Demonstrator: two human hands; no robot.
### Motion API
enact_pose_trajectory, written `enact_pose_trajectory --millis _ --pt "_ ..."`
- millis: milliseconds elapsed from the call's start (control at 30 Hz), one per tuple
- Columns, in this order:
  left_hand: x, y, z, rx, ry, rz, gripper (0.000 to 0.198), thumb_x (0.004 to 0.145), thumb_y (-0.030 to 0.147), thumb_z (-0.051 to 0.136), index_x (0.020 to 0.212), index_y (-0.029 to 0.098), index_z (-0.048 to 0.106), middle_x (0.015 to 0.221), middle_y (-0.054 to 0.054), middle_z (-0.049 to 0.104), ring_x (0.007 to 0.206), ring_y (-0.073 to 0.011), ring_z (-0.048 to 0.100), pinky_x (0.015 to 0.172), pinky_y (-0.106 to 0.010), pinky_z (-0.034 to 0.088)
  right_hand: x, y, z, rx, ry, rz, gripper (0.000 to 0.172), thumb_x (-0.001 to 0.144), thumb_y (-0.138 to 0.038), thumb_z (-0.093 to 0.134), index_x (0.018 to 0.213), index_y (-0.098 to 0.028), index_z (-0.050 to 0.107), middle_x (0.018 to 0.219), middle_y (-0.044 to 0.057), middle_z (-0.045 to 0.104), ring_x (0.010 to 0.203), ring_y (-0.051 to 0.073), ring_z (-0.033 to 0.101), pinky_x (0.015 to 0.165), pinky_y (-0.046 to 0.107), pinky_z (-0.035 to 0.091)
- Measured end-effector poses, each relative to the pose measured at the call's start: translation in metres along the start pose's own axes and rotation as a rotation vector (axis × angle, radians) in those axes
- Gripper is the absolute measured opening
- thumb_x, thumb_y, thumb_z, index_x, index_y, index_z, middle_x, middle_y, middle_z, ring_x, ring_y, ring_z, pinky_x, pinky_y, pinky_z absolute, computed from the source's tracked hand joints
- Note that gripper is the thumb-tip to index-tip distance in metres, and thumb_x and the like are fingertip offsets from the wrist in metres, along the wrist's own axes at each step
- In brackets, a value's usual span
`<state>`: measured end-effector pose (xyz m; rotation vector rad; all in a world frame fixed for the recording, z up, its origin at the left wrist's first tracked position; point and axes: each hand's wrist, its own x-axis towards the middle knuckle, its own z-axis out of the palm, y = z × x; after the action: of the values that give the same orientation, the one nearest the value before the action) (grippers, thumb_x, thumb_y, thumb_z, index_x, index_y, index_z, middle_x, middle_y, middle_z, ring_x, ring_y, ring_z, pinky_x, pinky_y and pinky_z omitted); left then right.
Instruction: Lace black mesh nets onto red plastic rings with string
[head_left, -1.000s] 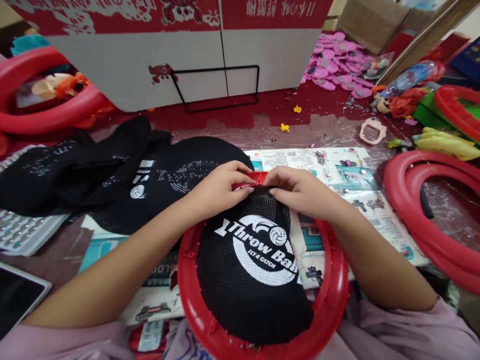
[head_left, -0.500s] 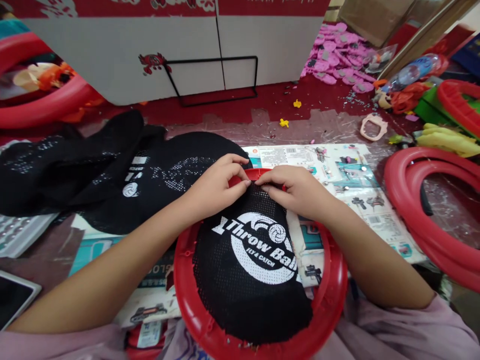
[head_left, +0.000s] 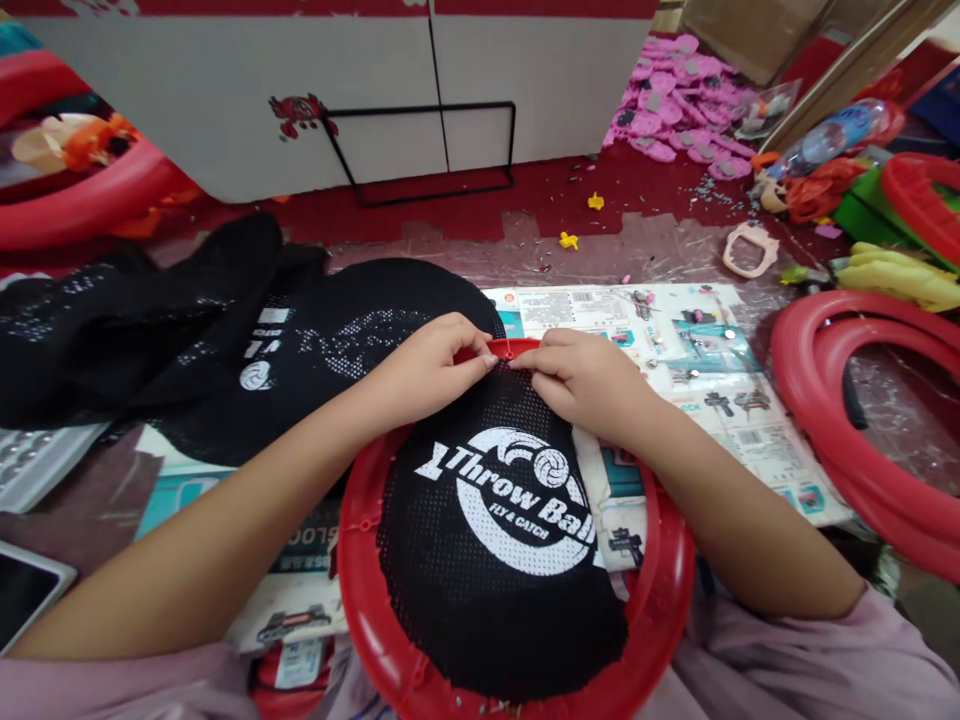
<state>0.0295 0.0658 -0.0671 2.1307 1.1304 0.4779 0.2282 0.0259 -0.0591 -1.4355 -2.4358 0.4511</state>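
The thumb and forefinger of the left hand (head_left: 431,365) meet in a pinch on the upper edge of the black mesh (head_left: 442,590); the forefinger of the right hand (head_left: 592,375) reaches that edge just beside them, its thumb lower and apart, and whether these fingers grip cloth cannot be told. A second ago the left fingertips sat slightly apart; now they have come together, while the spot being worked remains the top of the red ring (head_left: 360,525), which suggests fine handling of that edge alone. The mesh lies within the ring, its right side loose, with a gap before the rim. White print on it reads "Throw Ball" and, smaller, "FLY & CATCH". Beneath is a printed packaging sheet (head_left: 780,450), most of its text too small to read. To the left, more black fabric (head_left: 187,360) lies rumpled, its white marks unreadable. Farther out, coiled red tubing (head_left: 799,370) rests at right on the tabletop (head_left: 652,250), a white carton (head_left: 195,110) bearing a red crab (head_left: 294,115) stands behind, and a bottle (head_left: 817,140) has a blurred label.
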Motion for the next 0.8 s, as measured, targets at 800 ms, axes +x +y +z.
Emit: enact_pose_trajectory --millis 800 --pt "-0.006 -0.002 0.004 0.098 0.058 0.093 0.016 0.081 0.023 0.050 0.091 0.015 0.061 0.095 -0.006 0.060 0.092 -0.0201 0.057 0.086 -0.037 0.047 -0.002 -0.001 -0.014 0.061 -0.043 0.095 0.019 0.087 -0.023 0.057 0.098 -0.017 0.071 0.090 0.006 0.071 0.081 0.017 0.060 0.069 0.027 0.037"
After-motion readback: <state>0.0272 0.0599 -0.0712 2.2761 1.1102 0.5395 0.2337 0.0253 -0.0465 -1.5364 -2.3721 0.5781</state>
